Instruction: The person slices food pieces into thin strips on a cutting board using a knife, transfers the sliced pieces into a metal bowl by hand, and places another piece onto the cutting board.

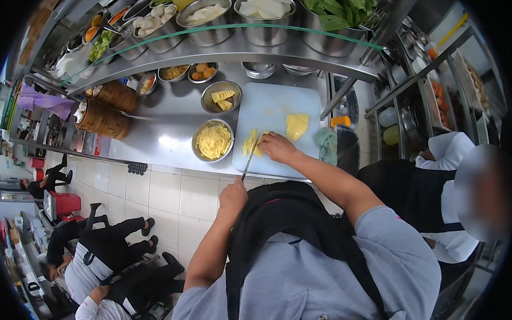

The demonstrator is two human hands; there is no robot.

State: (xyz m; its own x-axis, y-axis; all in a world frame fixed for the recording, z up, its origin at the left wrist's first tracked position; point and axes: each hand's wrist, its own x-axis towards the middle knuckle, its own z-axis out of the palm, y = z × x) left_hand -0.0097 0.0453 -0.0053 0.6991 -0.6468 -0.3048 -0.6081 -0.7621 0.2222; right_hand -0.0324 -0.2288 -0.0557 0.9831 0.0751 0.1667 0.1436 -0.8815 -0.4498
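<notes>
My left hand (233,198) is closed around the handle of a kitchen knife (249,162), whose blade lies over the cutting board (265,103). Curled fingers of my right hand (277,147) press on pale yellow strips of what looks like bamboo shoot (250,143), right beside the blade. A stack of yellow bamboo shoot slices (297,126) lies on the board beyond my right hand. Left of the board stand a steel bowl of shredded bamboo shoot (213,140) and, behind it, a bowl with larger bamboo shoot chunks (223,99).
A green cloth (326,145) lies at the board's right edge. Bamboo steamers (103,117) stand on the counter's left. A shelf (218,54) with several ingredient pots overhangs the back. A co-worker (454,192) stands close on the right; other people (102,267) are at left.
</notes>
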